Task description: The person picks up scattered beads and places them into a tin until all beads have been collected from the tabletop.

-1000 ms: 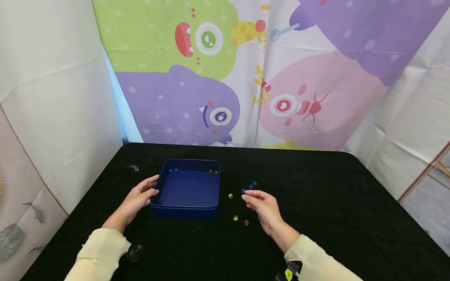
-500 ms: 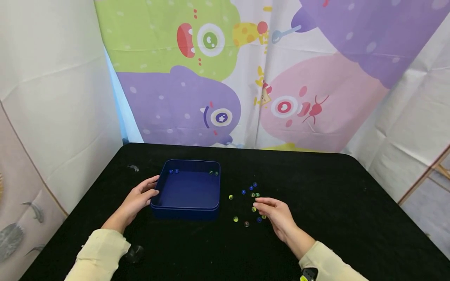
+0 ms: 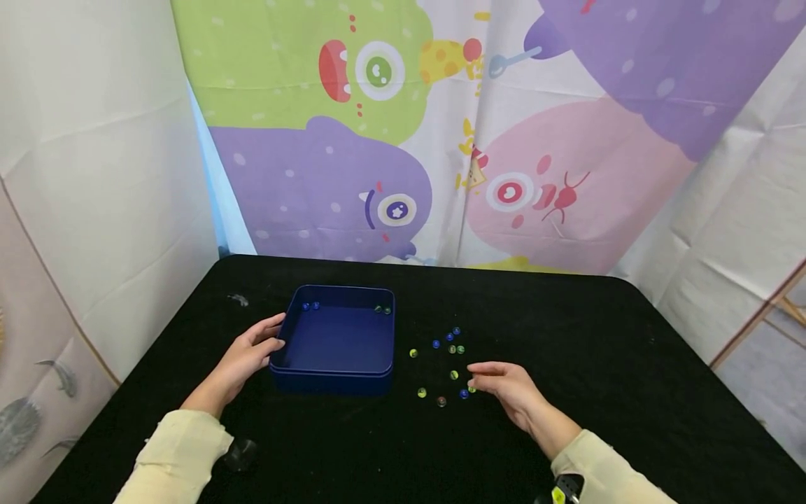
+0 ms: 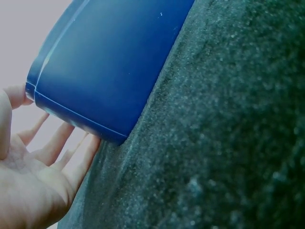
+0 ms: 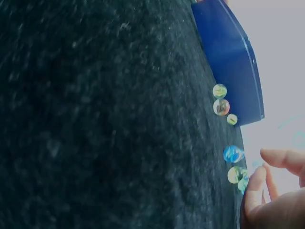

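Observation:
A dark blue box (image 3: 336,383) with an open top stands left of centre on the black table. My left hand (image 3: 248,357) touches its left wall, fingers stretched along the outside; the left wrist view shows the fingertips against the blue side (image 4: 105,67). To the right of the box lie several glass marbles, among them a blue marble (image 3: 464,394) and a brown marble (image 3: 441,401). My right hand (image 3: 513,392) hovers at their right edge, thumb and fingers apart. Its fingertips are right at a yellow-green marble (image 3: 472,389), partly hidden by them in the head view.
Inside the box, two blue marbles (image 3: 311,306) lie at the back left and two green marbles (image 3: 383,309) at the back right. A small crumpled clear scrap (image 3: 238,300) lies on the black cloth (image 3: 567,322) beyond the left hand. A cartoon curtain (image 3: 352,189) hangs behind the table.
My right hand has moved right and toward me, away from the back blue marbles, uncovering several marbles. The left hand and the box stay in place.

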Demonstrator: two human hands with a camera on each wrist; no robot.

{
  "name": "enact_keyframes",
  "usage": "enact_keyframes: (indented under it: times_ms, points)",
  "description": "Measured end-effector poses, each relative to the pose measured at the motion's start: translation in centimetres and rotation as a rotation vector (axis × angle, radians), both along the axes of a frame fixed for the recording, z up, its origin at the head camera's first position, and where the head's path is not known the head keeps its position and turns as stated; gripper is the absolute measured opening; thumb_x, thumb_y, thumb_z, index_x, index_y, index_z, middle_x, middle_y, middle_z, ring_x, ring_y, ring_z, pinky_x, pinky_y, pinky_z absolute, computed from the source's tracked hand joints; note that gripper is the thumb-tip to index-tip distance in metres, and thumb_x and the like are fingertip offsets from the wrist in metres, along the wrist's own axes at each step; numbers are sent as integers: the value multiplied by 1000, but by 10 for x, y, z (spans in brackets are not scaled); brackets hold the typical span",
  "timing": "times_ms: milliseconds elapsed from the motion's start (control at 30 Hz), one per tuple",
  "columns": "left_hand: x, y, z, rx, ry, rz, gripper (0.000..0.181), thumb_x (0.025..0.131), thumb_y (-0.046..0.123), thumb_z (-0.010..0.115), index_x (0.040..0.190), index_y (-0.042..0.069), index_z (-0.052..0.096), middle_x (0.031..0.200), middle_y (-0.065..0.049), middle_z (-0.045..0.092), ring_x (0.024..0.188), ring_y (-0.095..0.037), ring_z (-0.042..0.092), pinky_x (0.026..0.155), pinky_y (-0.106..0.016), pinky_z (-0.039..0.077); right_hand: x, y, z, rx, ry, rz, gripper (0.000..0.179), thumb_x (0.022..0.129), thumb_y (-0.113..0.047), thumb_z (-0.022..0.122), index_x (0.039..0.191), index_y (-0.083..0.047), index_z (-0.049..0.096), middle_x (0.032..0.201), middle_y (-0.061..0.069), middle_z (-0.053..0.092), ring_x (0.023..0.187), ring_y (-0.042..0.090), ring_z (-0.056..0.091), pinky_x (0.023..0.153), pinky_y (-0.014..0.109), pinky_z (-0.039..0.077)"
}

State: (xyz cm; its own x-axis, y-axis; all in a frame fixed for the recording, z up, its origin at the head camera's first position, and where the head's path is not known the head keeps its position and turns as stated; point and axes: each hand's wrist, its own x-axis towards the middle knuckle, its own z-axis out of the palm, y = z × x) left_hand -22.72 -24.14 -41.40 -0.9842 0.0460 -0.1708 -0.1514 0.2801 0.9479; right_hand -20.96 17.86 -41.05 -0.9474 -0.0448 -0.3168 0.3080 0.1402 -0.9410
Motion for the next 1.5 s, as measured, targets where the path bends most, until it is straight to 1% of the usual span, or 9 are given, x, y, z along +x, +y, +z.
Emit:
enact_keyframes:
  times_ms: [200, 333, 533, 700, 900, 1167, 1300, 1400, 1500]
  points:
    - [0, 0, 0, -2, 2, -4, 58, 96, 20, 44, 149, 14, 20, 148, -24, 19, 131, -44, 27, 102, -55, 30, 1, 4, -4, 33, -14, 46, 36, 80, 3, 62, 116, 7, 58, 105, 16, 62, 86, 20, 61, 93, 44, 44]
    - [0, 0, 0, -2, 5, -4, 59, 96, 21, 45, 149, 14, 20, 148, -24, 20, 130, -44, 28, 102, -55, 31, 0, 4, -6, 130, 10, 74, 34, 77, 4, 63, 111, 6, 61, 99, 13, 63, 83, 21, 61, 83, 40, 50]
    - [0, 0, 0, -3, 4, -1, 59, 96, 20, 45, 149, 14, 20, 148, -24, 20, 130, -43, 28, 102, -55, 30, -2, 0, -8, 317, 65, 116, 27, 74, 2, 68, 101, 3, 67, 91, 8, 65, 78, 20, 63, 74, 39, 52]
    - [0, 0, 0, -1, 6, 1, 58, 96, 19, 45, 149, 13, 21, 148, -25, 20, 130, -43, 28, 102, -55, 31, -3, 0, -10, 354, 85, 125, 23, 72, 4, 68, 95, 2, 68, 80, 5, 66, 73, 19, 63, 71, 36, 53]
    - [1, 0, 0, -1, 10, 0, 58, 96, 20, 45, 149, 13, 21, 148, -24, 20, 130, -43, 29, 102, -55, 31, -6, 1, -11, 327, 90, 107, 21, 73, 3, 69, 94, 3, 68, 78, 5, 66, 73, 19, 63, 70, 34, 53]
    - [1, -1, 0, 5, 13, -3, 58, 96, 20, 45, 149, 13, 21, 148, -24, 20, 130, -43, 28, 102, -55, 31, -10, 3, -11, 180, 53, 44, 22, 77, 1, 66, 99, 6, 65, 86, 8, 66, 75, 17, 63, 72, 31, 54]
    - [0, -2, -1, 27, 14, -15, 59, 96, 20, 45, 149, 13, 20, 148, -24, 20, 131, -43, 27, 103, -55, 30, -13, 4, -10, 81, 3, -7, 26, 79, -3, 67, 103, 5, 64, 93, 9, 65, 78, 16, 63, 76, 30, 53]
    - [0, -3, -2, 35, 18, -22, 59, 96, 20, 45, 149, 13, 20, 148, -24, 20, 131, -43, 27, 103, -55, 29, -16, 6, -9, 10, -25, -47, 28, 80, -5, 68, 106, 4, 63, 93, 7, 66, 78, 14, 63, 77, 27, 53]
    - [0, -3, -1, 30, 24, -23, 59, 96, 19, 45, 149, 12, 20, 148, -24, 21, 131, -43, 27, 103, -55, 29, -19, 5, -9, -27, -33, -68, 30, 80, -5, 68, 109, 4, 63, 91, 5, 67, 79, 13, 64, 76, 25, 53]
